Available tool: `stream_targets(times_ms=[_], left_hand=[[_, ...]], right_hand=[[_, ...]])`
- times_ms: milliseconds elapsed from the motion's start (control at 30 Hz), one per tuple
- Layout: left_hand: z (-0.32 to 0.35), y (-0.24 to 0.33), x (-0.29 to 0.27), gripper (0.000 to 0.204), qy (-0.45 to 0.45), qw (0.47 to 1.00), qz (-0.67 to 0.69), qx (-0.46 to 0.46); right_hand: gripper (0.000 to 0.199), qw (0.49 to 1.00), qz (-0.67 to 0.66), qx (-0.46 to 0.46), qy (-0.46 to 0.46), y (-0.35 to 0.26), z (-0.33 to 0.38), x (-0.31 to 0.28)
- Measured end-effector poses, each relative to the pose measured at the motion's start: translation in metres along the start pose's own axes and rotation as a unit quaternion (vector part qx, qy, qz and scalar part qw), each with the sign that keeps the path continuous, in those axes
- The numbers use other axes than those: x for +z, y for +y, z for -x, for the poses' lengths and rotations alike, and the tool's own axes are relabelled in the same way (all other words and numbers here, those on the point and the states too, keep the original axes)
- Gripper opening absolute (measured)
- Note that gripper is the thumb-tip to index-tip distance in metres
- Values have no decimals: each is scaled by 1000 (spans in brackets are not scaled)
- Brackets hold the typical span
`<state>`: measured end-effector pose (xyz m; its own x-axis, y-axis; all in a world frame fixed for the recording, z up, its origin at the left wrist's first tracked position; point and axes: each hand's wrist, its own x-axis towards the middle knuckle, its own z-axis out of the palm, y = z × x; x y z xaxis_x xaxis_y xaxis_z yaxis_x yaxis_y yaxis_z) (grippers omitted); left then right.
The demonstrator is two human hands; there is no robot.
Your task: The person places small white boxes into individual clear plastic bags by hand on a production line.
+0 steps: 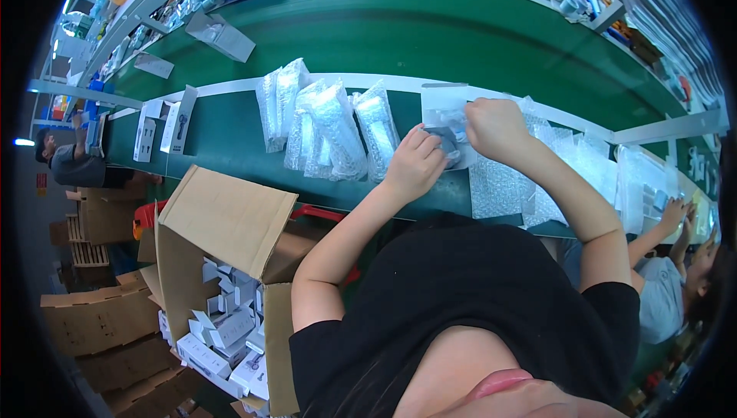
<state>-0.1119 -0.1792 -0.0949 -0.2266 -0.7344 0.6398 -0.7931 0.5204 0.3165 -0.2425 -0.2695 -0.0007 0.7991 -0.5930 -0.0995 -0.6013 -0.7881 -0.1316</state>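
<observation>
Both my hands are together over the bench in front of me. The curled fingers of my left hand grip the near left edge of a grey rounded piece, whose exact kind I cannot make out. My right hand is closed in a pinch just above and to its right, and what lies inside it is hidden. Behind the hands is a pale flat card or box panel. Bubble-wrap sheets lie under and right of my right forearm. Several bubble-wrapped bundles rest to the left of my left hand.
Printed white boxes stand farther left on the bench. Beyond is a green conveyor belt carrying an open white box. An open carton of small boxes sits at my left. A co-worker works at right; another person is far left.
</observation>
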Motion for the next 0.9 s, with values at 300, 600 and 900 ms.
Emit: stream_targets(times_ms=[300,600,900], left_hand=[[8,6,2,10,49,998,2,-40],[7,-4,-1,16,8,999,1,-51],[9,-8,8,23,-8,999,1,-45]], right_hand=[[21,991,30,-100,-89,-6,-2,-3],[19,992,-16,-123,20,0,13,33],[36,976,108,-170,82,5,22,58]])
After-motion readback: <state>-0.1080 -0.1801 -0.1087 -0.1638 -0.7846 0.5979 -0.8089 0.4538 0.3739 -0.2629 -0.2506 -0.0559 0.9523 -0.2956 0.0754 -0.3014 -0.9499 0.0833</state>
